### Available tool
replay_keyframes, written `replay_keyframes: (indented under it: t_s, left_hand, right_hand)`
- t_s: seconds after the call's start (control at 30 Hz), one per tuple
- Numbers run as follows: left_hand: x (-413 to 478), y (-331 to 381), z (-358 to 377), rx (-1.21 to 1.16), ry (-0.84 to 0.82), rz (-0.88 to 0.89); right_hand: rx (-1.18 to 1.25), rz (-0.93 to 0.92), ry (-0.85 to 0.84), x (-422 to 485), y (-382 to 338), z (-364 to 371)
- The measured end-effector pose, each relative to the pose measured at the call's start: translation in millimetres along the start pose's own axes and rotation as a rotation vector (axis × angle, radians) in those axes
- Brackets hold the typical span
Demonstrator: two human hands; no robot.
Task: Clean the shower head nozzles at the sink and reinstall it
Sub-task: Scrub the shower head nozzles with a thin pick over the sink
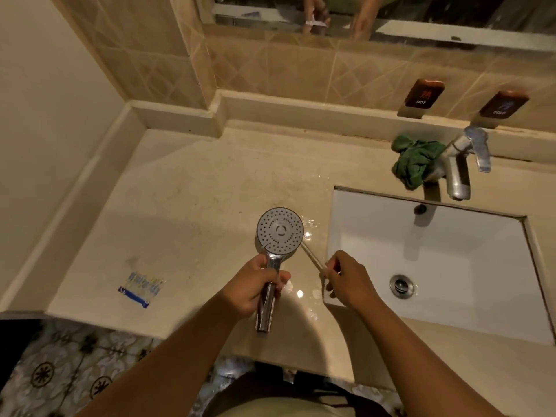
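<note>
Two bare hands at work over a beige counter (195,191), just left of a white sink (355,206) set into it. Left hand (252,284) wrapped round the chrome handle of the shower head (279,233), fingers and thumb curled about it. Round nozzle face turned up toward the camera, on the far side of the hand; open end of the handle pointing back toward the near edge of the counter. Whole shower head over the counter, not over the sink.

Right hand (349,279) near the left rim of the sink, pinching a thin pale stick (313,257) between thumb and fingertips. Stick slanted far and left, its tip at the near right edge of the nozzle face; cannot tell whether touching.

Patches of shining water (310,230) on the counter between shower head and sink, and more near the hands. Round metal drain (402,285) in the sink bottom, small overflow hole (420,209) in its far wall. Chrome tap (457,170) at the far rim, spout over the sink, with a crumpled green cloth (416,159) just beside it on the left, touching its base. Small blue and clear packet (140,288) flat on the counter, well to the left. Two dark labels on the far wall tiles, marked HOT (424,93) and COLD (504,105). Mirror (451,28) above them, showing both arms reflected.
</note>
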State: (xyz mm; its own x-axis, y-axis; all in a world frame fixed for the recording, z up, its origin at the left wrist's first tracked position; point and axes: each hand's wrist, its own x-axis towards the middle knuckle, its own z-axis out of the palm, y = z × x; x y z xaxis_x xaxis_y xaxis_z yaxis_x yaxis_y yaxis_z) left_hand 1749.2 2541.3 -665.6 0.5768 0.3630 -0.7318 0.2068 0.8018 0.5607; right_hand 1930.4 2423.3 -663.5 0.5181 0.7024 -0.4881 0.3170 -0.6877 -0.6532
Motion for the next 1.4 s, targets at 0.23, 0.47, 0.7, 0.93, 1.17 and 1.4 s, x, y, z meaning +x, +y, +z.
replay_keyframes:
  t_s: [0.23,0.47,0.7,0.93,1.17,1.4]
  left_hand:
    - [-2.8,1.7,27.2,-0.033,-0.031,0.013]
    - [-3.9,9.9,43.7,0.051,0.010,0.006]
    - [-9.0,11.2,45.9,0.213,0.059,0.104]
    - [-11.2,13.8,46.7,0.437,0.104,0.197]
    - [-8.2,15.2,52.5,0.489,0.090,0.185]
    - [-6.5,15.4,48.6,0.545,0.093,0.192]
  right_hand:
    - [0.162,0.077,0.195,-3.1,8.0,-27.6]
    - [0.233,-0.107,0.147,-7.9,-14.7,-46.2]
    - [0.192,-0.147,0.053,-8.1,-28.9,-44.7]
    - [0.054,-0.141,0.082,-2.4,-34.7,-41.0]
    - [-0.025,-0.155,0.022,-9.5,-34.1,-11.0]
    - [-0.074,-0.134,0.058,-5.6,-26.0,-12.8]
